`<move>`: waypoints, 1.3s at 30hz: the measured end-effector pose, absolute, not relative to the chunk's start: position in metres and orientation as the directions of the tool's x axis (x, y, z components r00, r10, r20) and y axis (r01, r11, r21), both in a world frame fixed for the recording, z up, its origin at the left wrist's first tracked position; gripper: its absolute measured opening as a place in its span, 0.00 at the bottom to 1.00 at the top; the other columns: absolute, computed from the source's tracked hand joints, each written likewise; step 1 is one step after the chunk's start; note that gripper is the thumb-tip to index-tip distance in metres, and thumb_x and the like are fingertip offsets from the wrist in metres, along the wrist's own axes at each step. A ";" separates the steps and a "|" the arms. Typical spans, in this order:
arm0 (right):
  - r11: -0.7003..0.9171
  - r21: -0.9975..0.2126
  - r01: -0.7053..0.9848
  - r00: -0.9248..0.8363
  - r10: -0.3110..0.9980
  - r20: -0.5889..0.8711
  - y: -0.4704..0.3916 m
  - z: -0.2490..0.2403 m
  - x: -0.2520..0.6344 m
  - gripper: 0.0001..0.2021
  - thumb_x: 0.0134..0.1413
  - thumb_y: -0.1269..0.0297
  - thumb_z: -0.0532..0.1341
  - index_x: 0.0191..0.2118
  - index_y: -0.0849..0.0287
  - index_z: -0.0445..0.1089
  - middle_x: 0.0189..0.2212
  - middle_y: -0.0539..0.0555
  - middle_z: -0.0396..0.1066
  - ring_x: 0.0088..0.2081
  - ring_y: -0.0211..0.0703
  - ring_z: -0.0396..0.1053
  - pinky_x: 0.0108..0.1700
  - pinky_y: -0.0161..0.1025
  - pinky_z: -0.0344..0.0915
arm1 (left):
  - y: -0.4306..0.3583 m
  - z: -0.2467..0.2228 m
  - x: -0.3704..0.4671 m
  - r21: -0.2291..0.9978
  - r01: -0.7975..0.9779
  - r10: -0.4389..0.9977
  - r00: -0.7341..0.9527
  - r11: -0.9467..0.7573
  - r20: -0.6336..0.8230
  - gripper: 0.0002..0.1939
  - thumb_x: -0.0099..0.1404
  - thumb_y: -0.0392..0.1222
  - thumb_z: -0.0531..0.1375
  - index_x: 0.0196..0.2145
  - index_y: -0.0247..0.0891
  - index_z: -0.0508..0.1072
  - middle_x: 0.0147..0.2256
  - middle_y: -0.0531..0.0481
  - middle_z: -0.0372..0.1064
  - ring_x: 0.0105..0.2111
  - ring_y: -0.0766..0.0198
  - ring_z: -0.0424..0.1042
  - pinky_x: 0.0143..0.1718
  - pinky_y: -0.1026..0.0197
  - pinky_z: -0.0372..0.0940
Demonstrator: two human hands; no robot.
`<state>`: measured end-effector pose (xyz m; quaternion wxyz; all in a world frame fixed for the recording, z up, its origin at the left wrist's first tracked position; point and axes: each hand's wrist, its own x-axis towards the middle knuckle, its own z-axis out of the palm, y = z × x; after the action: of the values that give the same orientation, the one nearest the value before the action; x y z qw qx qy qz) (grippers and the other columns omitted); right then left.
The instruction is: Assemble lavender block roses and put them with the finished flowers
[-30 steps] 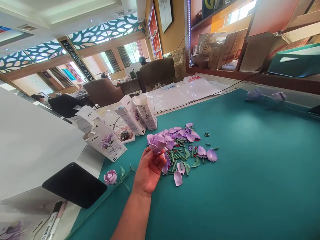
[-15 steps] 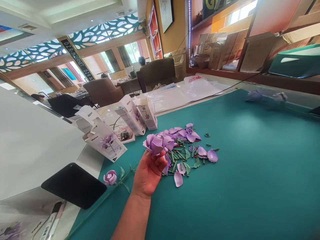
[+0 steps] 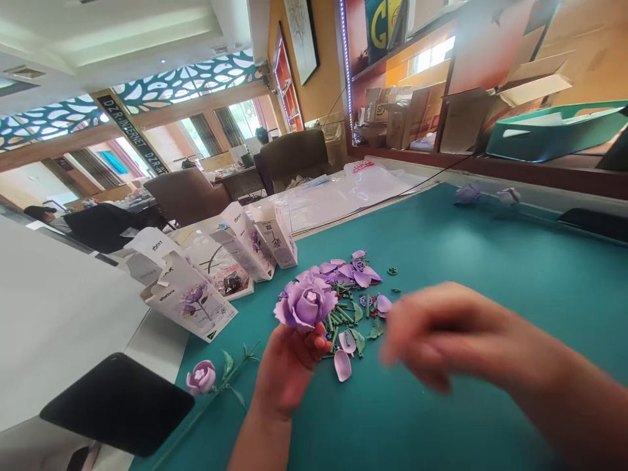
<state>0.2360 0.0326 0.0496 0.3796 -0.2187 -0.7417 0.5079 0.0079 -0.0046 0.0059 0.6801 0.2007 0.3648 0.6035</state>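
Fingers of the left hand (image 3: 294, 366) are grasping a layered purple plastic rose (image 3: 310, 304) by its underside, holding it above the smooth teal tabletop (image 3: 373, 428), its centre axis leaning so that the open face is pointing up toward the person. The blurred right hand (image 3: 446, 333) is hovering well apart to the rose's right, and I am failing to tell whether it is holding anything. Beyond the hands, loose curved purple petals (image 3: 364, 279) and thin green plastic tubes (image 3: 338, 319) are lying scattered.

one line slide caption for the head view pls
Left hand holding a purple flower beside loose petals and green pieces; right hand, blurred, above the green mat.
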 end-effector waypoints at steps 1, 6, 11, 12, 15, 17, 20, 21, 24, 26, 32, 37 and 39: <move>0.354 -0.932 -0.075 -0.598 0.732 0.326 0.039 0.048 0.231 0.13 0.56 0.56 0.60 0.41 0.59 0.72 0.25 0.50 0.67 0.26 0.35 0.66 0.26 0.33 0.66 | -0.005 0.005 0.008 0.723 -0.658 0.966 0.028 0.211 -0.255 0.10 0.54 0.43 0.63 0.26 0.33 0.77 0.23 0.48 0.73 0.21 0.67 0.70 0.29 0.63 0.69; 0.204 -0.969 -0.139 -0.547 0.800 0.247 0.068 0.019 0.205 0.28 0.45 0.60 0.68 0.54 0.53 0.64 0.45 0.54 0.65 0.34 0.34 0.65 0.34 0.34 0.68 | -0.005 0.005 0.013 0.750 -0.614 0.965 0.079 0.246 -0.251 0.10 0.53 0.45 0.64 0.27 0.35 0.77 0.22 0.49 0.73 0.20 0.67 0.68 0.28 0.61 0.67; 0.102 -0.984 -0.147 -0.672 0.720 0.175 0.062 0.005 0.197 0.40 0.36 0.63 0.72 0.58 0.48 0.59 0.52 0.55 0.60 0.35 0.34 0.66 0.33 0.32 0.69 | -0.003 0.007 0.019 0.737 -0.619 0.961 0.128 0.270 -0.245 0.10 0.50 0.44 0.66 0.31 0.37 0.78 0.23 0.50 0.74 0.21 0.67 0.68 0.27 0.63 0.66; 0.084 -0.984 -0.158 -0.671 0.722 0.169 0.059 0.006 0.196 0.39 0.36 0.64 0.72 0.58 0.49 0.59 0.52 0.55 0.60 0.35 0.33 0.66 0.33 0.32 0.69 | -0.003 0.007 0.019 0.736 -0.619 0.960 0.128 0.274 -0.250 0.11 0.51 0.44 0.66 0.33 0.37 0.79 0.23 0.50 0.75 0.21 0.67 0.69 0.27 0.64 0.66; 0.033 -0.984 -0.177 -0.660 0.738 0.144 0.055 0.008 0.193 0.36 0.37 0.67 0.71 0.56 0.52 0.62 0.47 0.53 0.65 0.35 0.34 0.68 0.33 0.32 0.68 | -0.003 0.006 0.021 0.755 -0.588 0.955 0.126 0.289 -0.267 0.13 0.53 0.45 0.65 0.35 0.36 0.78 0.25 0.48 0.76 0.22 0.66 0.70 0.27 0.63 0.67; 0.013 -0.985 -0.174 -0.651 0.749 0.125 0.055 0.009 0.190 0.33 0.38 0.68 0.70 0.54 0.54 0.63 0.40 0.51 0.69 0.35 0.36 0.68 0.33 0.32 0.68 | -0.004 0.005 0.022 0.787 -0.547 0.957 0.115 0.285 -0.266 0.12 0.54 0.46 0.64 0.35 0.36 0.77 0.26 0.48 0.76 0.22 0.65 0.71 0.28 0.61 0.68; -0.005 -0.984 -0.176 -0.635 0.765 0.110 0.058 0.007 0.189 0.30 0.39 0.69 0.69 0.53 0.56 0.65 0.34 0.49 0.70 0.33 0.36 0.68 0.34 0.34 0.67 | -0.004 0.004 0.023 0.831 -0.493 0.961 0.039 0.257 -0.273 0.13 0.56 0.45 0.63 0.39 0.38 0.75 0.29 0.49 0.76 0.24 0.64 0.73 0.30 0.60 0.69; 0.000 -0.983 -0.182 -0.622 0.775 0.115 0.059 0.006 0.188 0.30 0.40 0.69 0.69 0.52 0.56 0.65 0.34 0.49 0.71 0.33 0.36 0.68 0.34 0.34 0.67 | -0.004 0.004 0.024 0.842 -0.480 0.960 0.005 0.247 -0.279 0.14 0.55 0.45 0.64 0.39 0.39 0.74 0.29 0.49 0.76 0.25 0.64 0.73 0.30 0.60 0.69; 0.026 -0.980 -0.199 -0.578 0.804 0.139 0.062 0.003 0.189 0.28 0.40 0.69 0.69 0.51 0.57 0.66 0.37 0.50 0.70 0.34 0.34 0.67 0.34 0.32 0.66 | -0.003 0.003 0.025 0.857 -0.467 0.956 -0.072 0.219 -0.283 0.14 0.53 0.43 0.66 0.37 0.40 0.72 0.30 0.50 0.77 0.28 0.62 0.76 0.33 0.59 0.70; 0.019 -0.977 -0.213 -0.578 0.804 0.142 0.063 0.003 0.188 0.27 0.40 0.69 0.68 0.50 0.58 0.66 0.36 0.50 0.70 0.34 0.34 0.67 0.32 0.31 0.65 | -0.003 0.004 0.025 0.855 -0.480 0.955 -0.104 0.196 -0.278 0.14 0.52 0.42 0.68 0.36 0.41 0.71 0.32 0.51 0.78 0.30 0.61 0.76 0.34 0.58 0.71; 0.013 -0.973 -0.231 -0.594 0.790 0.152 0.062 0.004 0.188 0.26 0.41 0.70 0.67 0.50 0.59 0.66 0.36 0.49 0.69 0.35 0.35 0.67 0.34 0.32 0.65 | -0.003 0.006 0.026 0.831 -0.531 0.960 -0.107 0.165 -0.259 0.18 0.46 0.38 0.71 0.35 0.42 0.70 0.33 0.52 0.78 0.30 0.61 0.77 0.33 0.59 0.71; 0.039 -0.978 -0.203 -0.587 0.795 0.154 0.063 0.003 0.189 0.26 0.42 0.68 0.67 0.51 0.59 0.66 0.36 0.50 0.69 0.35 0.35 0.67 0.33 0.32 0.65 | -0.003 0.005 0.027 0.835 -0.522 0.962 -0.090 0.175 -0.258 0.18 0.46 0.38 0.71 0.35 0.42 0.70 0.31 0.51 0.78 0.30 0.60 0.77 0.34 0.58 0.71; 0.058 -0.980 -0.188 -0.582 0.798 0.158 0.064 0.003 0.189 0.27 0.42 0.68 0.68 0.51 0.60 0.66 0.35 0.50 0.69 0.34 0.35 0.66 0.32 0.32 0.63 | -0.003 0.006 0.026 0.838 -0.517 0.959 -0.100 0.177 -0.265 0.19 0.44 0.38 0.72 0.34 0.41 0.71 0.30 0.52 0.78 0.29 0.61 0.77 0.34 0.58 0.71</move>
<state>0.1887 0.0640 0.0028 0.3847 -0.2470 -0.6171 0.6405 0.0264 -0.0029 0.0055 0.6237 0.2474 0.4470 0.5916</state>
